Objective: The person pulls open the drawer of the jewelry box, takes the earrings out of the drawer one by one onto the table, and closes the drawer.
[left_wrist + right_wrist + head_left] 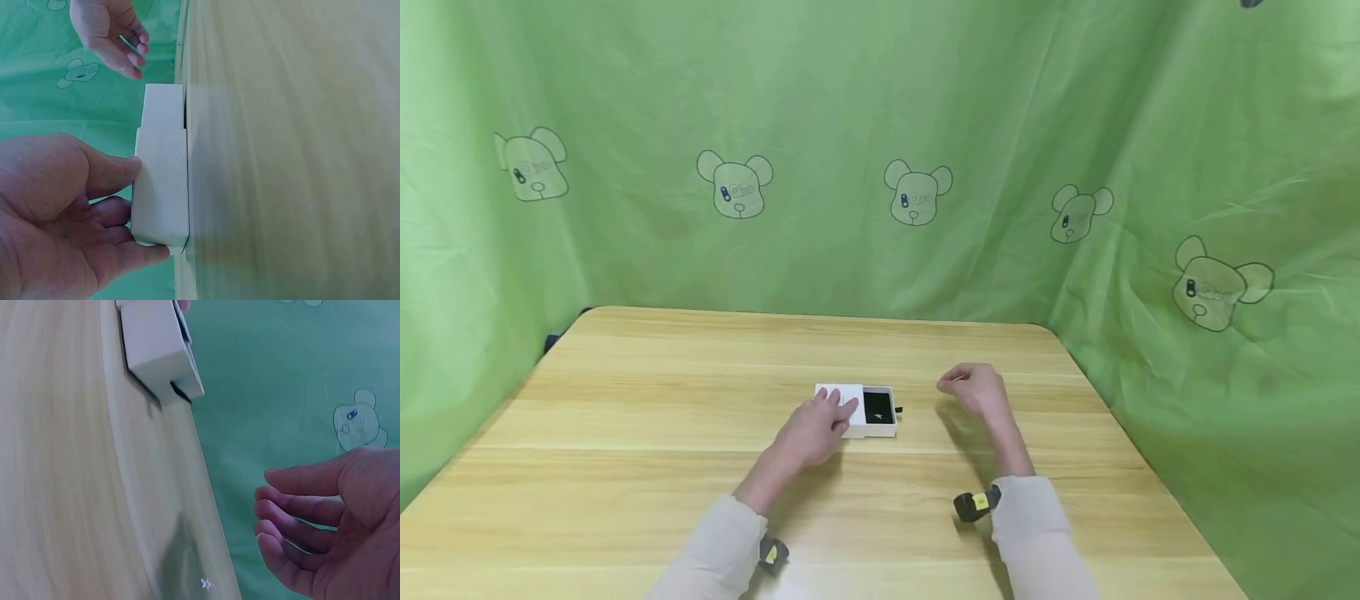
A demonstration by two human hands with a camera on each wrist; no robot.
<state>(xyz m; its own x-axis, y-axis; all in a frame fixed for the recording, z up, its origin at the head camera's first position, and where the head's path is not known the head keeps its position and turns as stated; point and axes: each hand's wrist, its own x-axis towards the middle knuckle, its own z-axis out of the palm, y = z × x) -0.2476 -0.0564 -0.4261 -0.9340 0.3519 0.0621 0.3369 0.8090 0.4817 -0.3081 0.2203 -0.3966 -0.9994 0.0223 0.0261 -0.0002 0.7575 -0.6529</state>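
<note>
A white box sleeve (852, 427) lies on the table, its drawer (881, 431) slid out toward the right. Inside the drawer are a black lining (872, 404) and a small silvery star shape (878, 416); a black tab (898, 409) sticks out at its right end. My left hand (811, 429) grips the sleeve, fingers over its top, thumb on the near side; the left wrist view shows the hand (62, 212) around the sleeve (161, 187). Right of the drawer, my right hand (977, 390) hovers with bent, relaxed fingers, nothing visible between them in the right wrist view (325, 531).
The wooden table (625, 375) extends around the box. Green curtains (820, 100) with bear-head drawings hang behind it and at both sides. In the right wrist view a tiny star shape (207, 584) shows against the table near a shadow.
</note>
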